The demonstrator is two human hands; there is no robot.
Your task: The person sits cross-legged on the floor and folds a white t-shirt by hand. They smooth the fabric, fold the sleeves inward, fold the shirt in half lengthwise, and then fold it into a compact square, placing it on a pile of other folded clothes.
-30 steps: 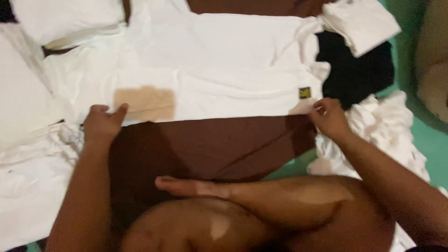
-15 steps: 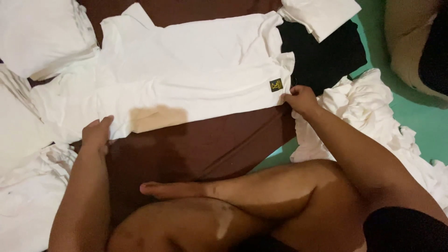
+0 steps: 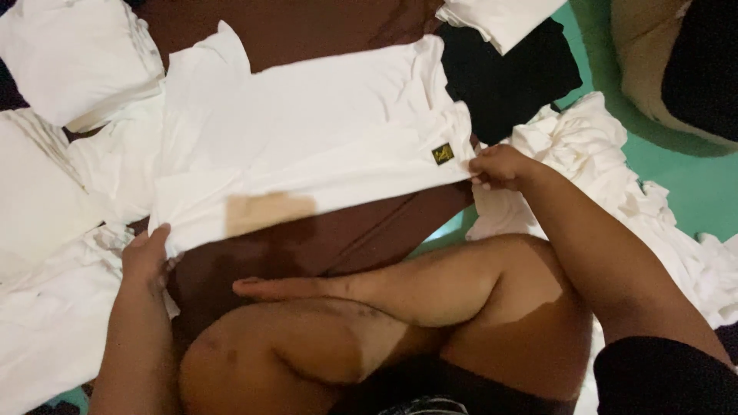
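At the far left, 2 folded white bundles (image 3: 69, 65) are lying beside a loose spread of white cloth (image 3: 46, 338), and next to these the left hand (image 3: 146, 257) is closing its fingers on the lower left corner of the white T-shirt (image 3: 307, 146), thumb on top and the other fingers tucked under the hem. Compared with 1 second ago, that hand is sitting lower and closer to the body, and the shirt's bottom edge is now running on a slant, dropping toward the left corner rather than lying level. The shirt is resting flat on a dark brown cloth (image 3: 323, 238), more of which is showing in the middle than before, and a tan patch (image 3: 269, 211) is sitting near the hem on the left half. Below it, the person's crossed bare legs (image 3: 369, 300) are filling the lower middle of the view. Moving right, a small dark square label (image 3: 442, 154) is marking the hem, and just past it the right hand (image 3: 500, 167) is pinching the lower right corner between closed fingertips, now higher in the view than 1 second ago. With both corners gripped and drawn apart, the shirt is looking taut and smoothed along its bottom edge. Beyond it a black garment (image 3: 507, 77), crumpled white garments (image 3: 607, 177) and green flooring (image 3: 692, 192) are lying at the right.
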